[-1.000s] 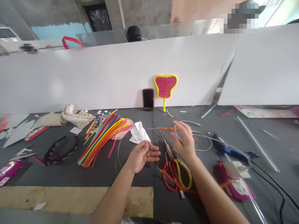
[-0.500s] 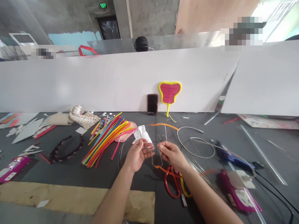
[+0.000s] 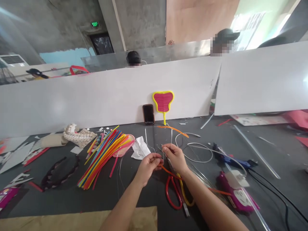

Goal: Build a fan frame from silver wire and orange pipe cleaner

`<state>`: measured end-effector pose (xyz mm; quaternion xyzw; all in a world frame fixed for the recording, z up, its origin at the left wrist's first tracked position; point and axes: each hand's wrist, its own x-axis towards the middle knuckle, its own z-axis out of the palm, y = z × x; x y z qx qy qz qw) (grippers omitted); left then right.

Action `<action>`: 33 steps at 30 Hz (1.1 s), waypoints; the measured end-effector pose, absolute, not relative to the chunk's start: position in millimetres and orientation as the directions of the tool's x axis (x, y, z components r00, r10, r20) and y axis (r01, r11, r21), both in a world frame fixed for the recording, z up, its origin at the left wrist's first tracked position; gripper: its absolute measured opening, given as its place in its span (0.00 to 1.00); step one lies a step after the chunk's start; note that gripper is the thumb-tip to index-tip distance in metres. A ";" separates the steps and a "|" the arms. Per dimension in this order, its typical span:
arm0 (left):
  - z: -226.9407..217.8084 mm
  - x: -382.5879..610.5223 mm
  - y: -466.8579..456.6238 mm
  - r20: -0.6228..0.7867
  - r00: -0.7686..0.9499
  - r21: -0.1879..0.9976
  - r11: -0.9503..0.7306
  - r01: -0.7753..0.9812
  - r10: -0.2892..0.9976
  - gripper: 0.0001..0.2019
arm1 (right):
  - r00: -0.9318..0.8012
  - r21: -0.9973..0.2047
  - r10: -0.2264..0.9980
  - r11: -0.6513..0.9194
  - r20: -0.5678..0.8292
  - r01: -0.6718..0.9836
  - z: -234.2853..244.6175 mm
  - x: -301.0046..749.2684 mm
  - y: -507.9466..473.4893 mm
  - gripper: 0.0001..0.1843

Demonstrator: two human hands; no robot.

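Observation:
My left hand point(image 3: 149, 164) and my right hand point(image 3: 175, 156) are close together above the dark table point(image 3: 72, 195), each pinching a thin bent metal wire point(image 3: 163, 153) whose ends rise toward the white board. Both hands are closed on it. Just under them lie red-handled scissors point(image 3: 171, 192), yellow-handled pliers point(image 3: 183, 195) and a bundle of straight wires point(image 3: 201, 175). An orange pipe cleaner point(image 3: 172, 129) lies beyond the hands. A crumpled white paper point(image 3: 140, 149) sits to the left of my left hand.
A fan of coloured pipe cleaners point(image 3: 104, 152) lies at the left, a blue glue gun point(image 3: 231, 158) and a pink packet point(image 3: 237, 194) at the right. A phone point(image 3: 148, 113) and a pink-and-yellow woven fan point(image 3: 163, 102) lean on the white partition point(image 3: 96, 96). Other people sit behind it.
My right hand came back from reaching over the wires and took hold of the bent wire with my left; both hands have drawn closer together. The camera tilted up.

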<state>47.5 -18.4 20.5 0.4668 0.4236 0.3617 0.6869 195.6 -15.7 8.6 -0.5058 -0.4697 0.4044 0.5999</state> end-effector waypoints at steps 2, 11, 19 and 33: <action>28.3 54.4 -4.0 -0.196 0.365 0.973 0.227 -0.041 0.910 0.15 | 0.273 -0.986 0.949 0.168 0.156 -0.019 17.4 203.2 -4.6 0.14; 45.2 114.7 103.2 -0.021 0.311 0.992 0.059 -0.115 0.950 0.13 | 0.380 -0.950 0.887 0.306 0.263 -0.056 47.4 247.0 86.1 0.14; 41.1 149.5 185.4 -0.018 0.232 0.980 0.063 -0.186 0.973 0.07 | 0.457 -0.949 0.853 0.312 0.253 -0.055 42.0 268.1 175.2 0.16; 20.6 162.5 229.9 -0.054 0.162 0.973 0.088 -0.212 0.985 0.05 | 0.471 -0.963 0.840 0.233 0.269 0.134 32.4 278.1 224.6 0.15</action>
